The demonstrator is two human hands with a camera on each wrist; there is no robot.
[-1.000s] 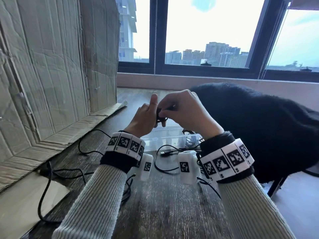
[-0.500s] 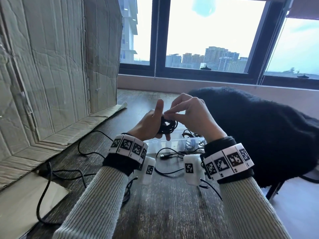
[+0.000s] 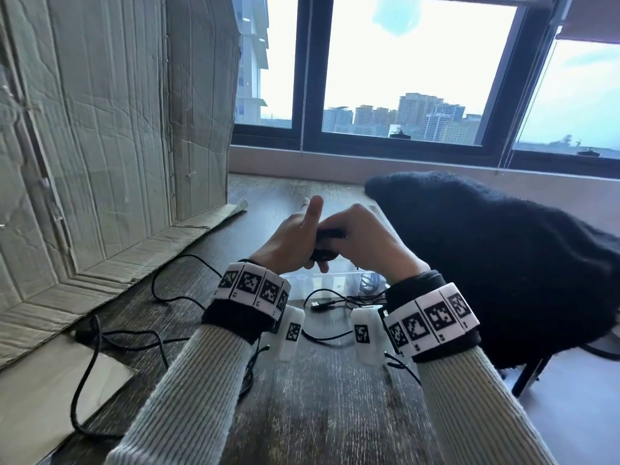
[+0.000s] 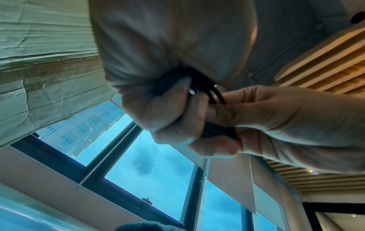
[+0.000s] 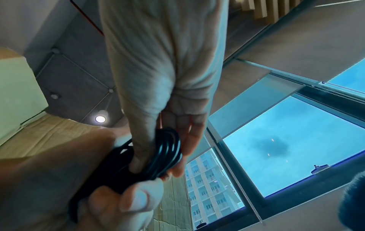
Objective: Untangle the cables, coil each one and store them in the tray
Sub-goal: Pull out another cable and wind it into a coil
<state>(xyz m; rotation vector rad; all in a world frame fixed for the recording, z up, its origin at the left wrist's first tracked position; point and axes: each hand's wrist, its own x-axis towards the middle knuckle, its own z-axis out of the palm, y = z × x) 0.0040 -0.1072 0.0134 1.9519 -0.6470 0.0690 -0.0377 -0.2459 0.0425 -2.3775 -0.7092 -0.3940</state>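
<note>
Now both hands working coiled black cable (image 3: 327, 243) held above clear tray (image 3: 322, 281): left hand (image 3: 288, 238) gripping bundle, right hand (image 3: 364, 241) pinching loops. Coiling seemingly finishing; next calling for lowering coil into tray without loosening. Other cables (image 3: 161, 340) lying loose on desk (image 3: 335, 414).

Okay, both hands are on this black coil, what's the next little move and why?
Probably lower the black coil into the clear tray just below. Left hand and right hand both grip it, its loops look gathered, and other cables still lie loose on the table.
</note>
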